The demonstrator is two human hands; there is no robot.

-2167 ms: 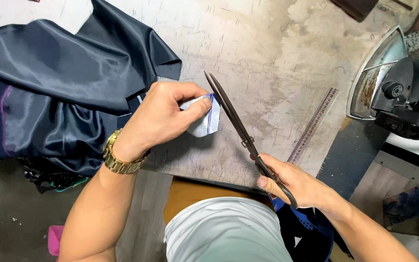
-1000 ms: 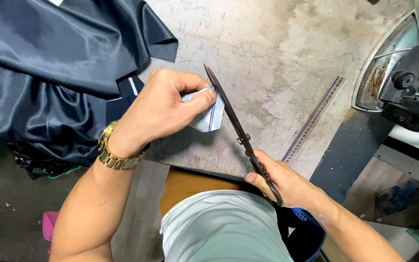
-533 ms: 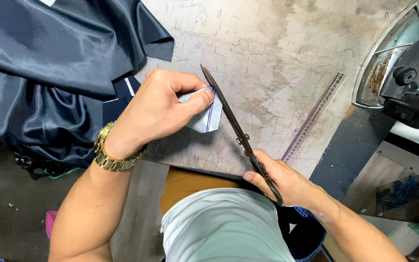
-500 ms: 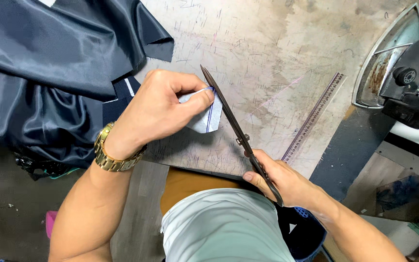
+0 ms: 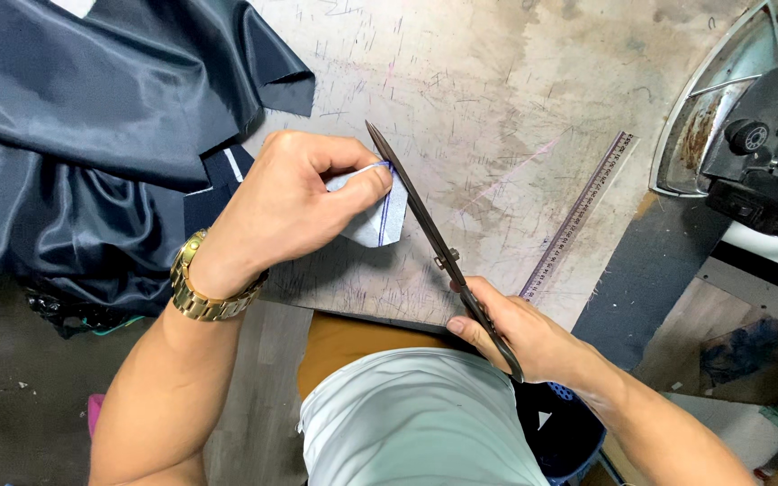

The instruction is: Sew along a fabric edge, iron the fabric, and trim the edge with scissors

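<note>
Pale fabric piece [image 5: 373, 216] is pinched in the closed left hand [image 5: 285, 202], held steady on the worn table [image 5: 488, 108]; dark scissors [image 5: 434, 243], gripped by the right hand [image 5: 520, 333], lie shut along its right edge; a ruler [image 5: 578, 216] lies beyond.

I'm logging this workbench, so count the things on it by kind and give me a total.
Scissors: 1
Small pale fabric piece: 1
Dark satin cloth: 1
Ruler: 1
Iron: 1
Total: 5

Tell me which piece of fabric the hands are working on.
The small white piece, pinched by the left hand beside the scissors; the dark shiny cloth lies untouched.
</note>
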